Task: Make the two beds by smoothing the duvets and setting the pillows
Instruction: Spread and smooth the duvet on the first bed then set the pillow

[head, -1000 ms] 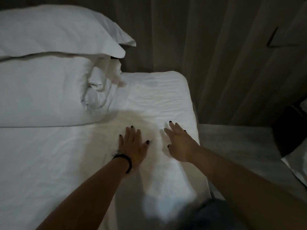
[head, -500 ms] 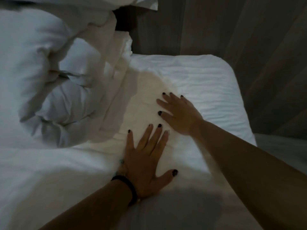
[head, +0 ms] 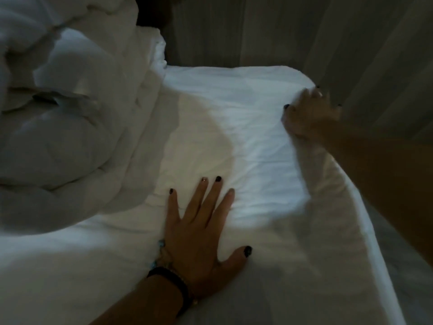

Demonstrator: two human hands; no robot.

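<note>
A white sheet [head: 234, 109] covers the near bed up to its far right corner. My left hand [head: 199, 233] lies flat on it with fingers spread, a dark band on the wrist. At that far right corner my right hand [head: 309, 113] rests on the mattress edge. It is blurred, and its fingers look spread over the edge. A bunched white pillow and duvet pile [head: 61, 118] sits at the left, touching neither hand.
A grey wood-panelled wall [head: 269, 29] runs close behind the head of the bed. The mattress side drops away at the right [head: 365, 254], with dim floor beyond it.
My right hand has swept from the middle of the sheet out to the far right corner. The left hand stays flat on the sheet. The view has moved closer to the bed.
</note>
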